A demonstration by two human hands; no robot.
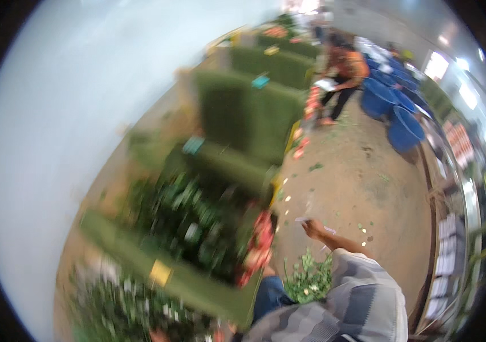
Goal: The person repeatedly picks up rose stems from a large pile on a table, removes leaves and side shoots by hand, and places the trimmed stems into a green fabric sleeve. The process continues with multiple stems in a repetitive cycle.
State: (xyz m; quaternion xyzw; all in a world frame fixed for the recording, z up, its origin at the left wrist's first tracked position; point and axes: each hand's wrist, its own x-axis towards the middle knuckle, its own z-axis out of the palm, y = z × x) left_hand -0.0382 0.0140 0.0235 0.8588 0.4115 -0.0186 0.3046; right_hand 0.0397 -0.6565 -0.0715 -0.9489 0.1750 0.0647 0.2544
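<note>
My right hand (312, 228) is stretched out over the floor, its fingers closed on a thin, pale, stick-like item (300, 219); blur hides what exactly it is. My left hand cannot be made out. Left of my legs, red and pink flowers (260, 243), apparently roses, lie in a compartment with green padded walls (123, 252), their dark leafy stems (191, 222) pointing left. A yellow tag (160, 272) sits on the nearer wall. Below that wall is more blurred foliage (127, 303). Cut leaves (309, 275) are heaped on the floor by my knee.
Further green dividers (247, 107) with blue tags run up the left. A person (347, 64) in an orange top bends beside them, holding something white. Blue buckets (404, 128) stand at upper right. Along the right edge is a shelf with stacked pale items (446, 252). Leaves and petals litter the floor (354, 188).
</note>
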